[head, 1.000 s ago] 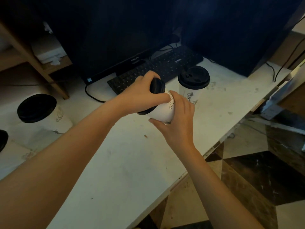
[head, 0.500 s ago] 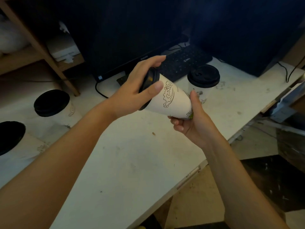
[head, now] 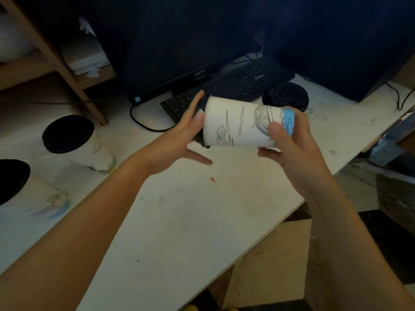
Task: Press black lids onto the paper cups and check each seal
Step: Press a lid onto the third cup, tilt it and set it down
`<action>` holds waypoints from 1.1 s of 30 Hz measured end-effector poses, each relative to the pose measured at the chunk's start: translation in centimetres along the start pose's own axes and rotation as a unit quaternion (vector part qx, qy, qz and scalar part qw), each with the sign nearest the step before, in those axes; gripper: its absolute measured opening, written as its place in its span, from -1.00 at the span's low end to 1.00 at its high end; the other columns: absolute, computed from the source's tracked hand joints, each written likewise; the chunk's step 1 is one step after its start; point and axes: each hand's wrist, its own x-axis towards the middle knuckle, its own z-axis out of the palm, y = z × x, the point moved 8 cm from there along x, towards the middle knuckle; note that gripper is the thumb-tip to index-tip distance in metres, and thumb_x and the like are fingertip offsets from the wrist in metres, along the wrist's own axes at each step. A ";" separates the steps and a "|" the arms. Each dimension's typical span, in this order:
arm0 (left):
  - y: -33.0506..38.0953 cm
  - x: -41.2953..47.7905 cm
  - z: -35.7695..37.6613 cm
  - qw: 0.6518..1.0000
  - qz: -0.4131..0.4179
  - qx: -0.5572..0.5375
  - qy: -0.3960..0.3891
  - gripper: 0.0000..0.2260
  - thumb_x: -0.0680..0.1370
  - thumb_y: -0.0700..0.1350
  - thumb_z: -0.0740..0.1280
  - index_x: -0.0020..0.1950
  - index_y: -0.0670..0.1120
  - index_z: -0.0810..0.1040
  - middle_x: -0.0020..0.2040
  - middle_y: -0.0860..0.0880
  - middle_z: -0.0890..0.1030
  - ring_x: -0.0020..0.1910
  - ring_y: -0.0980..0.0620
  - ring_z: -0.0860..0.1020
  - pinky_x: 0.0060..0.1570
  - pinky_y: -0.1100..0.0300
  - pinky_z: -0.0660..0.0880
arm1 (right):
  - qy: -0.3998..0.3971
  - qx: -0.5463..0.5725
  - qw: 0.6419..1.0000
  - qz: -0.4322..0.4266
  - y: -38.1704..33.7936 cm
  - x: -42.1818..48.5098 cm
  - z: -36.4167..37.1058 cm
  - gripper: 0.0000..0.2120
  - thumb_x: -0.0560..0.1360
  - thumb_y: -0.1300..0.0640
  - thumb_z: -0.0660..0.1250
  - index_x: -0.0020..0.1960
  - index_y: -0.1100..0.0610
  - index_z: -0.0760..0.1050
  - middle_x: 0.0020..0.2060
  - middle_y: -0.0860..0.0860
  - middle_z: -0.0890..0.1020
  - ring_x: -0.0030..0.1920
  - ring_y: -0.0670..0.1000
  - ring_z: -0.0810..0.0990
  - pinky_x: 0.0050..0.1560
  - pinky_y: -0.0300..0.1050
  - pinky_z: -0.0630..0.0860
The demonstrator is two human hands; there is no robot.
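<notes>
Head view: two bare arms reach over a white desk [head: 179, 221] in dim light, with one cup held between the hands.
Held cup: a white paper cup [head: 238, 126] with line drawings and a blue band at its base lies on its side in the air above the desk, touching only the hands.
Lid: a black lid [head: 200, 141] covers the cup's mouth at its left end. It is mostly hidden behind the left hand, and only part of its dark edge shows.
Left hand: the left hand [head: 179, 142] has straight fingers, spread apart, laid flat against the lid end. It is bracing or pressing, not gripping.
Right hand: the right hand [head: 292, 147] grips the base end, with the thumb curled over the front and the fingers curled underneath.
Other cups: three stand upright on the desk, each with a black lid on. The rear cup [head: 285, 98] is just behind the held one. The left cup [head: 94, 151] and the far-left cup [head: 38, 198] are well apart from the hands.
Step in hand: probably the seal check — the lidded cup is tipped sideways.
Done: every cup in view wears a lid. Whether the standing three were checked cannot be told.
Left: finishing this check and setting the cup down. No bare cups or loose lids are in view.
Background: a keyboard [head: 235, 86], a dark monitor [head: 168, 52] and a wooden shelf [head: 56, 57].
</notes>
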 end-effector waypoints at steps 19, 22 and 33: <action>1.2 -2.1 1.8 0.951 0.220 0.208 0.058 -0.26 0.25 -0.03 0.49 0.28 0.32 0.17 0.34 0.14 0.27 0.34 0.12 0.34 0.15 0.16 0.53 | -0.108 0.005 0.977 0.186 3.7 -0.2 0.2 -0.46 0.49 -0.31 -0.04 0.14 0.00 0.51 -0.20 0.04 0.69 -0.26 -0.02 0.66 -0.33 -0.18 0.59; 1.4 -2.1 1.3 0.944 0.220 0.243 0.047 -0.23 0.29 -0.05 0.50 0.34 0.28 0.14 0.40 0.12 0.22 0.39 0.17 0.27 0.18 0.27 0.48 | -0.087 0.026 0.985 0.146 3.3 0.0 0.1 -0.48 0.43 -0.22 0.17 0.22 0.11 0.43 -0.14 0.06 0.66 -0.26 -0.02 0.65 -0.34 -0.21 0.59; -3.6 -0.6 -0.6 0.982 -0.069 -0.171 0.046 -0.50 0.38 0.23 0.31 0.29 0.12 0.45 0.14 0.05 0.62 0.14 -0.11 0.60 -0.08 -0.18 0.59 | -0.079 -0.032 0.996 -0.040 0.9 -0.2 1.3 -0.59 0.40 0.09 0.41 0.17 -0.13 0.35 0.15 0.00 0.54 0.12 0.03 0.60 -0.02 -0.08 0.63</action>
